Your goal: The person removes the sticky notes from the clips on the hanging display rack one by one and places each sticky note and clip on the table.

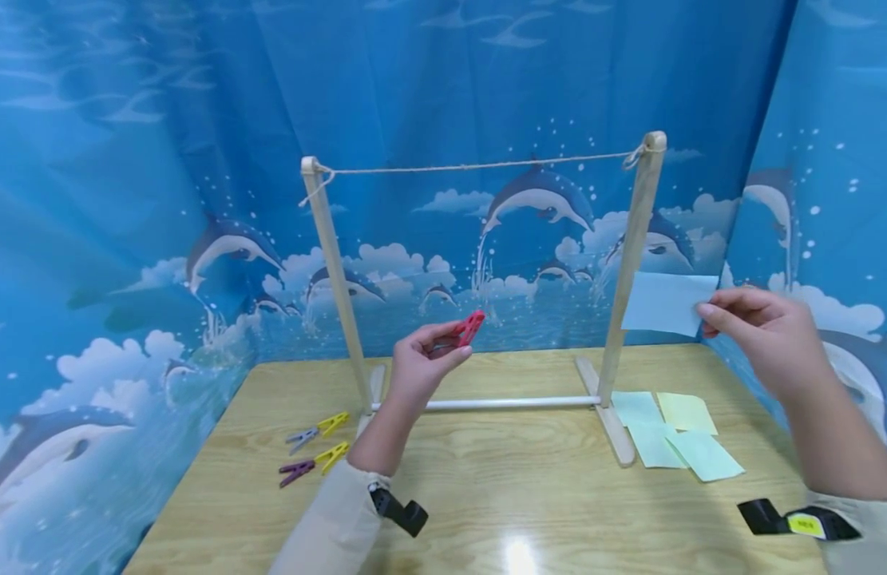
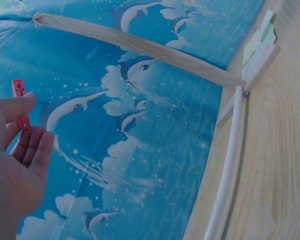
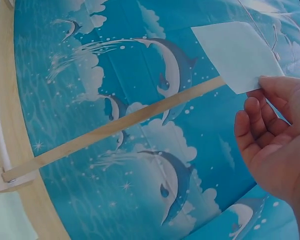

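My left hand (image 1: 423,361) pinches a red clothespin (image 1: 470,327) between thumb and fingers, held up in front of the wooden frame. The same red clothespin (image 2: 21,104) shows at the left side of the left wrist view. On the other side, my right hand (image 1: 770,335) pinches the right edge of a light blue paper sheet (image 1: 669,303), close to the frame's right post (image 1: 633,247). In the right wrist view the thumb lies on a corner of the sheet (image 3: 239,57). A thin string (image 1: 472,166) runs between the tops of the two posts, above both hands.
Several pale green and yellow paper sheets (image 1: 687,412) lie on the table at the right foot. Yellow, grey and purple clothespins (image 1: 296,473) lie at the left. A white rod (image 1: 515,402) joins the feet. Blue dolphin-print curtains (image 1: 429,80) surround the wooden table (image 1: 486,495).
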Tool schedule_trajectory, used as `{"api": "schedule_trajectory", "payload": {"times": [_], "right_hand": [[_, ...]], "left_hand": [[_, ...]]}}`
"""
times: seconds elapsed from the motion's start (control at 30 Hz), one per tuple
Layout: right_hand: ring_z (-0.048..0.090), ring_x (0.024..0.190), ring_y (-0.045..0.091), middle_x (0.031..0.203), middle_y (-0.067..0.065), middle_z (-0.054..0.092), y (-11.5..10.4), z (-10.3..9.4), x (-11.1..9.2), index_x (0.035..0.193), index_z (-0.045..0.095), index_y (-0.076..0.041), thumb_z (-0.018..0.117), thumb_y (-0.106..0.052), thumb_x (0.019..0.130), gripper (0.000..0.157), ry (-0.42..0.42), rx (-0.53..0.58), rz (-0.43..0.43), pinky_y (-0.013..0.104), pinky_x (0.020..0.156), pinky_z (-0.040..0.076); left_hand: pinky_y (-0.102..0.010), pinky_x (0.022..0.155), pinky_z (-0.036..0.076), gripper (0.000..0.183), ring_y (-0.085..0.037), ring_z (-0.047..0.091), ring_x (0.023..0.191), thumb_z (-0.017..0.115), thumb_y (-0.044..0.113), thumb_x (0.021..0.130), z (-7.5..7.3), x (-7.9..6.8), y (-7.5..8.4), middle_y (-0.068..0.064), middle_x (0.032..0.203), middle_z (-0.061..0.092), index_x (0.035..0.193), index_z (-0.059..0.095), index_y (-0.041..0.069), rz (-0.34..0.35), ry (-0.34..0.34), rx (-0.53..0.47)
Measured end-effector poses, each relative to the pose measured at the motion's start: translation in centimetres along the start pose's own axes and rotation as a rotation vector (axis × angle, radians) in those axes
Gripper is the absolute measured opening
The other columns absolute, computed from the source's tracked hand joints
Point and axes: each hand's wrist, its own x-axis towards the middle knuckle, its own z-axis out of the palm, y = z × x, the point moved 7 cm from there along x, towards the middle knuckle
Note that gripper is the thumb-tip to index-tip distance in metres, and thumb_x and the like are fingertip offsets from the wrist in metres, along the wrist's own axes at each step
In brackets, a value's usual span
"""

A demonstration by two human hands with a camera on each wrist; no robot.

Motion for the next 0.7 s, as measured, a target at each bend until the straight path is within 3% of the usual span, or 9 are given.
{"api": "schedule_trajectory", "payload": {"times": [0.37,0.7], "right_hand": [[0.061,0.072,0.003,0.083,-0.013,0.065,3.2,-0.2,-1.7,0.101,0.068,-0.006,0.061,-0.019,0.097,0.014,-0.006,0.028,0.064,0.007,0.067,0.049],[0.06,0.073,0.004,0.081,-0.01,0.066,5.2,0.2,-2.6,0.103,0.065,-0.003,0.06,-0.025,0.098,0.023,-0.046,-0.007,0.125,0.006,0.067,0.048]], "left_hand": [[-0.031,0.086,0.056,0.039,-0.029,0.064,0.106,0.079,0.001,0.08,-3.3,-1.3,-1.7,-0.015,0.115,0.066,0.117,0.069,0.005,-0.058,0.058,-0.058],[-0.029,0.083,0.056,0.038,-0.024,0.066,0.101,0.08,0.001,0.078,-5.2,-2.5,-2.2,-0.013,0.114,0.064,0.115,0.071,0.006,-0.087,0.104,0.021]]}}
